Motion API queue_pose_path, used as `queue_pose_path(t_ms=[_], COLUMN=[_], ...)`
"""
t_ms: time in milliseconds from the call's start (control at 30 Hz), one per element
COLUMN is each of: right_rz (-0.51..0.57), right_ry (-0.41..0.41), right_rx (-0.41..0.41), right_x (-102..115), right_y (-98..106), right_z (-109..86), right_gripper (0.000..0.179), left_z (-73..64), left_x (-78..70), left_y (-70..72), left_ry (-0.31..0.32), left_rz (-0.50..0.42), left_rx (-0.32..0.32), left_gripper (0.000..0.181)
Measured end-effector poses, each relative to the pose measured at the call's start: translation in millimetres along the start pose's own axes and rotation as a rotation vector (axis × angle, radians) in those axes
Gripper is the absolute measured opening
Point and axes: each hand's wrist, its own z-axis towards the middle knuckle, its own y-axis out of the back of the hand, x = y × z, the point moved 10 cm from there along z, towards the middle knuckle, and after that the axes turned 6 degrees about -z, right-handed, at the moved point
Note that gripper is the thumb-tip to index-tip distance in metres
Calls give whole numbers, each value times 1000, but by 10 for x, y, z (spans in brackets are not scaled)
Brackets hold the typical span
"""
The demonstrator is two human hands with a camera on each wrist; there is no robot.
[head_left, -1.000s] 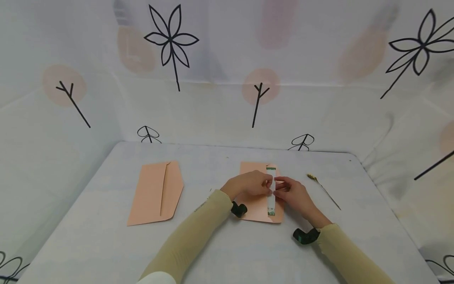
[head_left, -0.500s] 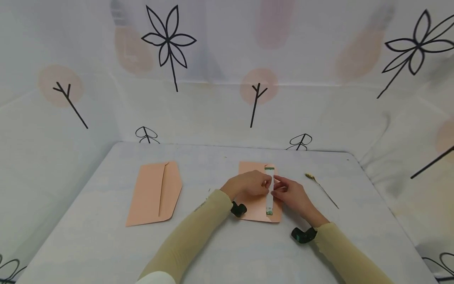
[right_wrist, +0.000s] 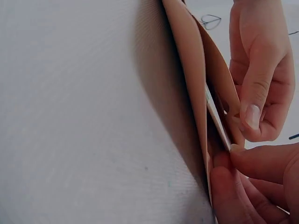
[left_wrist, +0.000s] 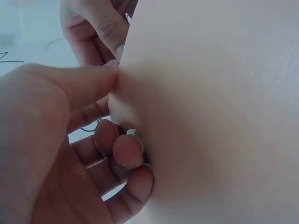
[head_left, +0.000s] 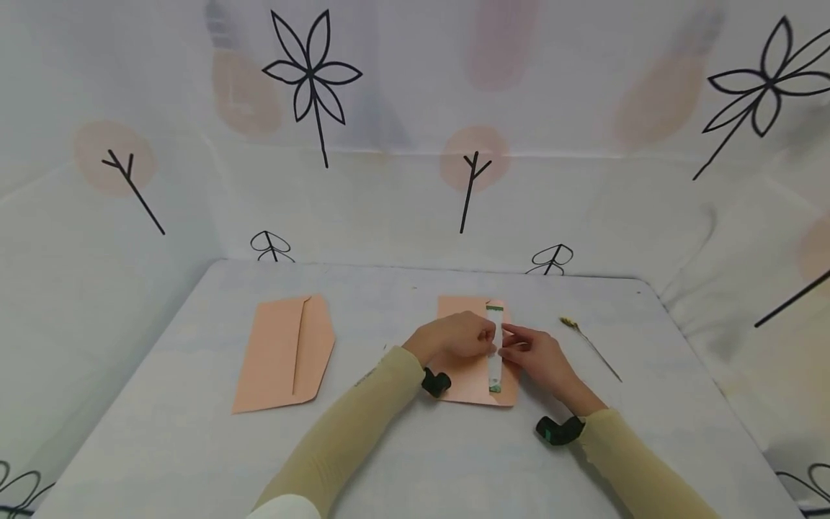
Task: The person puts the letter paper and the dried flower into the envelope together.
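A peach paper envelope (head_left: 463, 386) lies on the table in the head view, its opening toward the right. A white card with green ends (head_left: 495, 373) shows as a narrow strip at that opening. My left hand (head_left: 459, 335) pinches the envelope's upper edge, the other fingers curled; in the left wrist view the envelope's face (left_wrist: 219, 93) fills the right side. From the right, my right hand (head_left: 540, 360) pinches the card's edge between thumb and fingers. The right wrist view shows the card partly inside the gaping envelope (right_wrist: 189, 60); its inner part is hidden.
A second peach envelope (head_left: 275, 353) lies to the left with its pointed flap unfolded. To the right lies a thin stem with a yellowish dried head (head_left: 570, 324). White printed cloth (head_left: 389, 209) hangs behind and beside the table (head_left: 402, 461).
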Motion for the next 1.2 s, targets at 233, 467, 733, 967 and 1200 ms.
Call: queue_pose_path(t_ms=[233, 467, 733, 967, 1200], right_rz=[53, 83, 97, 76, 78], right_ry=[-1, 26, 48, 58, 42], right_rx=[-6, -47, -57, -78, -71], right_x=[25, 51, 91, 124, 138], right_y=[17, 35, -12, -12, -23], right_z=[8, 24, 39, 46, 46], right_gripper=[58, 55, 51, 44, 39], left_z=[18, 19, 24, 28, 47], left_x=[5, 3, -13, 1, -1], left_y=[-6, 2, 9, 18, 23], left_ry=[-16, 2, -1, 7, -21], left_rz=[1, 5, -3, -14, 6], left_rx=[3, -2, -22, -16, -21], left_gripper=[21, 21, 24, 22, 23])
